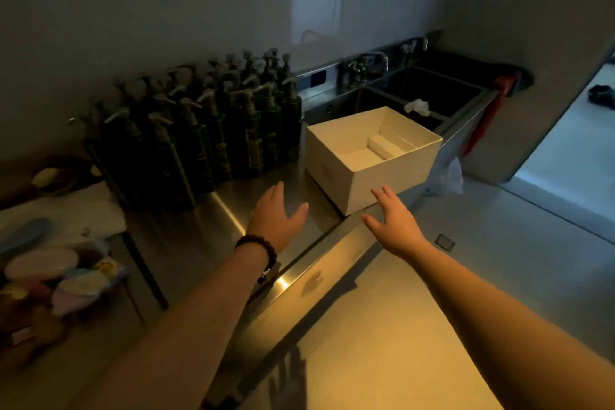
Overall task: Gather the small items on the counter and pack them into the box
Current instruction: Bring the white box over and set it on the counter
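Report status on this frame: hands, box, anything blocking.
Left hand and right hand open, reaching toward white box, touching nothing. Box open on steel counter, white insert inside. Small items lie far left. Path unobstructed.

— What sits on the steel counter [186,243]?
— A white open box [372,156] at its right edge, dark pump bottles [199,130] massed behind, colourful small items [63,276] near left.
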